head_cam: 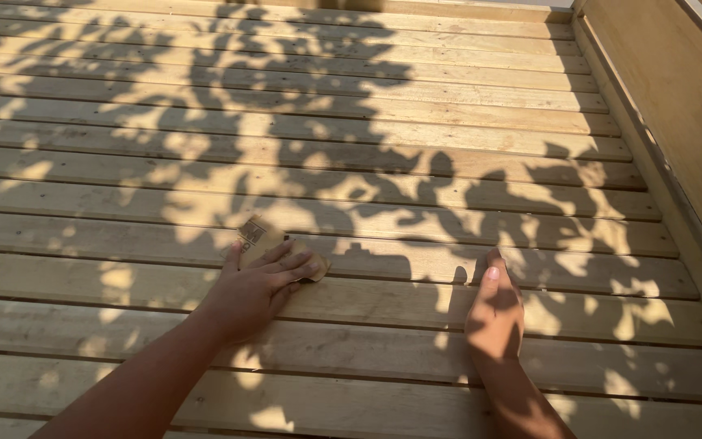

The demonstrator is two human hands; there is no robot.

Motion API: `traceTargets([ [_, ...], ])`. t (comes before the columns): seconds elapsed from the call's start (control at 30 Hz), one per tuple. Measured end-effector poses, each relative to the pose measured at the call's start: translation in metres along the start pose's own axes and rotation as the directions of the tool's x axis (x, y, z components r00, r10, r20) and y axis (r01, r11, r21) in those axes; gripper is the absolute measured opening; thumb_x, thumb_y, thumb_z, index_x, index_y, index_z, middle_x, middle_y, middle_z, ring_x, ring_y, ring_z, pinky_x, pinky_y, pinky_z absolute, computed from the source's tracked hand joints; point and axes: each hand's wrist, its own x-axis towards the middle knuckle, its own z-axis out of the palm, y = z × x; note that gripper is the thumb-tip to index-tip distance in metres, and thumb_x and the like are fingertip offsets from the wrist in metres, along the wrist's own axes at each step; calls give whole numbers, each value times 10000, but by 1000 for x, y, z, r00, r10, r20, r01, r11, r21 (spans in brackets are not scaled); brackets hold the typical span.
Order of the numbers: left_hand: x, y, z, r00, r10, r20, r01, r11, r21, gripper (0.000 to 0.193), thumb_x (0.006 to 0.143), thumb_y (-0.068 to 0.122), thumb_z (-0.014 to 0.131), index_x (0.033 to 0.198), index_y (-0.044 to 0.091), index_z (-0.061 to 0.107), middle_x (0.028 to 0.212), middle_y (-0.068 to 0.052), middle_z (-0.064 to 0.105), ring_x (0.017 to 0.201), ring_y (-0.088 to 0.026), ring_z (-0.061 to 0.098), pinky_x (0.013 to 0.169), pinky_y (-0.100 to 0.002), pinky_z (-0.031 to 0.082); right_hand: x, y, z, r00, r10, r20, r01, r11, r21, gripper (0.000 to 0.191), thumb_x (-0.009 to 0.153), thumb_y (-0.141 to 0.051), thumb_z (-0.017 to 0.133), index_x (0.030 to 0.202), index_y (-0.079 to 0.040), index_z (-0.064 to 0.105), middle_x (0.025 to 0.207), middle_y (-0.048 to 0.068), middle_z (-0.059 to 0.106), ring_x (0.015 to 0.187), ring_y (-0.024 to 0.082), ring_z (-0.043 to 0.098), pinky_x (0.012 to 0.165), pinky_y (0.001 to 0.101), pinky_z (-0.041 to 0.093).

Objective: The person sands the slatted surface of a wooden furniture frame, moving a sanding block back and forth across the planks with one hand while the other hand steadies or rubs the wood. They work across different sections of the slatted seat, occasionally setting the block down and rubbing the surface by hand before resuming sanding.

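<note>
Here the left hand (255, 286) lies flat w/ fingers spread, pressing a folded piece of tan sandpaper (263, 237) onto a plank of the wooden deck (383, 122); the sheet isn't clamped, just pinned under the fingertips, its printed back corner sticking out beyond them toward the deck's far edge. Sandpaper sits roughly mid-deck, a bit left of centre, closer to the near edge than the far one. The right hand (495, 310) rests on the boards well apart to the right, fingers together & extended, holding nothing, approx two planks' worth of span. Leafy shadows dapple the boards. A raised wooden side wall (676, 106) runs along the deck's right edge
</note>
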Motion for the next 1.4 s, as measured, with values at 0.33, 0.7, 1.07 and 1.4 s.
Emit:
traceTargets([
  [0.33, 23, 45, 22, 999, 17, -28, -17, 1000, 15, 538, 1023, 390, 404, 1559, 433, 407, 1605, 148, 358, 1524, -137, 230, 1127, -787, 23, 1, -4, 2, 995, 95, 27, -94, 995, -37, 578, 1125, -357, 241, 1432, 20, 552, 1344, 317, 608, 1209, 469, 596, 1060, 468, 462],
  [0.7, 83, 131, 39, 975, 188, -117, -203, 971, -124, 385, 1036, 359, 442, 1403, 384, 558, 1509, 129, 518, 1498, -142, 326, 1153, -793, 36, 3, -7, -8, 997, 28, 69, -35, 995, 92, 658, 1124, -441, 190, 1441, 26, 527, 1321, 287, 640, 1192, 415, 626, 1010, 438, 483],
  [1.07, -8, -15, -13, 813, -582, 26, 102, 99, -990, 434, 1095, 374, 512, 1366, 73, 669, 1190, -147, 728, 1099, -238, 652, 1019, -423, 516, -6, -42, 20, 967, 118, 227, -207, 883, 422, 618, 1014, -322, 579, 1497, 36, 441, 1460, 229, 579, 1323, 319, 571, 1074, 393, 451],
  [1.4, 15, 74, -15, 950, -311, -12, -264, -786, -559, 383, 1103, 288, 429, 1312, 8, 584, 1244, -130, 700, 1161, -253, 675, 1053, -439, 539, -22, -132, 40, 457, 44, 888, -877, -143, 458, 571, 1019, -333, 550, 1503, -48, 446, 1393, 150, 598, 1211, 274, 616, 994, 416, 523],
])
